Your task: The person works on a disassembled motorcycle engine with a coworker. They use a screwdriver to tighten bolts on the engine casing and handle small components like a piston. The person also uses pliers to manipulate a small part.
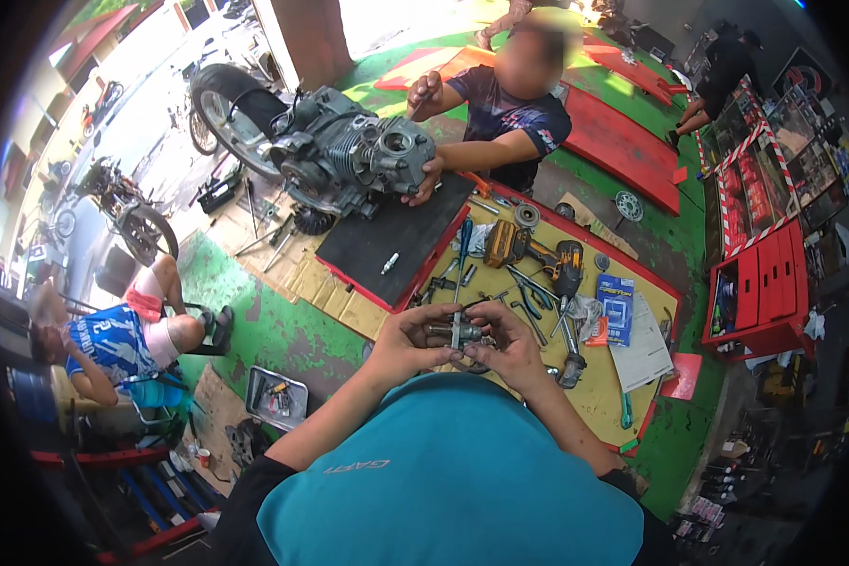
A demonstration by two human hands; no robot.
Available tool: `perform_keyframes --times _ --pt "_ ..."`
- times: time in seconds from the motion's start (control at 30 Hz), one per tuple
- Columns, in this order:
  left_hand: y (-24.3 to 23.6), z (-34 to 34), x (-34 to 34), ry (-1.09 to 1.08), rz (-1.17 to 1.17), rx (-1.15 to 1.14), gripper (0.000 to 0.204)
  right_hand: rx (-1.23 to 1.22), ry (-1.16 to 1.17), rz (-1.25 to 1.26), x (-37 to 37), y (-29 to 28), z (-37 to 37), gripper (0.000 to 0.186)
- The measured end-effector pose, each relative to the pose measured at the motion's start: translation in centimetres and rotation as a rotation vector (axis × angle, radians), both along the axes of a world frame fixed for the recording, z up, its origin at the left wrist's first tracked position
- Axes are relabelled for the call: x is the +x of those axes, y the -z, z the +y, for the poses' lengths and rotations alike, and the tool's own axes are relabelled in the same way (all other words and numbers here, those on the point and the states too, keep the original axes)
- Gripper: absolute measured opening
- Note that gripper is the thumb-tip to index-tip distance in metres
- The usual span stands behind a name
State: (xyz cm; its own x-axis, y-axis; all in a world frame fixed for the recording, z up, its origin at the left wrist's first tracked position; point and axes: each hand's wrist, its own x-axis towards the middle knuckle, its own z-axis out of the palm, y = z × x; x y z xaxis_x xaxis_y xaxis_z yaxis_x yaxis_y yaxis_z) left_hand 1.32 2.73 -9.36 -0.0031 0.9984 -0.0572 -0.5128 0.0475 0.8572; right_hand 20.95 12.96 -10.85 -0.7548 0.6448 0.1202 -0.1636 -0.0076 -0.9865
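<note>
Close to my body, both hands hold a small grey metal engine part [457, 331] with a flange and a round stub. My left hand [398, 345] pinches its left side, and my right hand [509, 347] has its fingers closed round the right side. Its exact kind is partly hidden by my fingers. Below it lies the yellowish worktop [594, 391] with tools. Farther off, a motorcycle engine [354, 151] sits on a black mat [401, 231], and a co-worker's hand [424, 184] touches its right end. A small white spark plug [390, 263] lies on the mat.
Yellow-black power tools [533, 255], pliers [528, 302], wrenches and a blue package [615, 307] crowd the worktop. A metal tray [276, 398] stands on the floor at left, near a seated person [113, 344]. A red tool cabinet [764, 292] stands at right.
</note>
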Motion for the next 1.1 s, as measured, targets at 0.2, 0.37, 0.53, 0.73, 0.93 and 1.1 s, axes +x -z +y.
perform_keyframes --times 0.2,0.37,0.53,0.73,0.93,1.1 --pt "0.4 0.3 0.0 0.002 -0.043 0.035 0.068 0.038 0.022 0.011 0.2 -0.1 0.0 0.055" --pt "0.8 0.8 0.1 -0.002 0.006 0.084 0.066 0.084 0.02 -0.035 0.5 -0.6 0.3 0.055" --pt "0.7 0.9 0.3 -0.011 0.005 0.044 0.066 0.082 0.02 -0.064 0.8 -0.5 0.5 0.054" --pt "1.2 1.0 0.2 -0.006 0.032 0.035 0.066 0.096 0.05 -0.029 0.8 -0.8 0.5 0.051" --pt "1.2 1.3 0.4 -0.024 0.071 0.047 0.067 0.088 0.134 -0.002 0.9 -0.2 0.4 0.045" --pt "1.4 1.3 0.5 -0.013 0.081 0.024 0.066 0.215 0.198 -0.053 1.0 -0.1 0.4 0.035"
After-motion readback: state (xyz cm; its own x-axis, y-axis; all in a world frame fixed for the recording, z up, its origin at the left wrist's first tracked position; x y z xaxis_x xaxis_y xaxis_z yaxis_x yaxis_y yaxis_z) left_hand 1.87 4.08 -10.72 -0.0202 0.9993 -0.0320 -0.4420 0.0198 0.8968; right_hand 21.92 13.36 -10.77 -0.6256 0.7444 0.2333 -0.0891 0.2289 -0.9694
